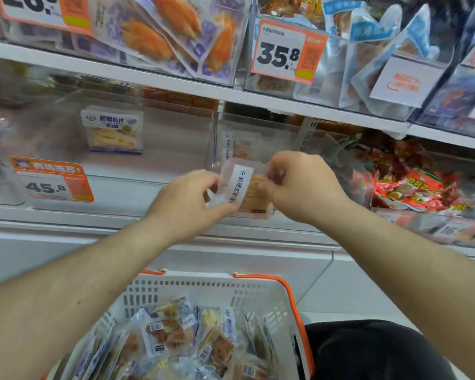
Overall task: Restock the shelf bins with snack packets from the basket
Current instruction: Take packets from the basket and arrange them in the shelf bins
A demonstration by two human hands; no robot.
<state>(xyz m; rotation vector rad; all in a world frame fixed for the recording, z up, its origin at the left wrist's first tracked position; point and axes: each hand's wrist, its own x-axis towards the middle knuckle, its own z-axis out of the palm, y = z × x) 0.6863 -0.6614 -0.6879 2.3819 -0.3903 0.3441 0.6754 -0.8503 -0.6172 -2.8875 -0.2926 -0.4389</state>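
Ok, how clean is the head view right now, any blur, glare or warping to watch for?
Head view: wide-angle bends the shelf edge; red packets at right smear with motion blur; clear bin front hazes with glare; the held packet label reads sharp.

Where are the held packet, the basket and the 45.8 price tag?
packet (247,192): head view, on its white label strip.
basket (203,290): head view, on its white slotted back wall.
45.8 price tag (48,186): head view, on the printed number.
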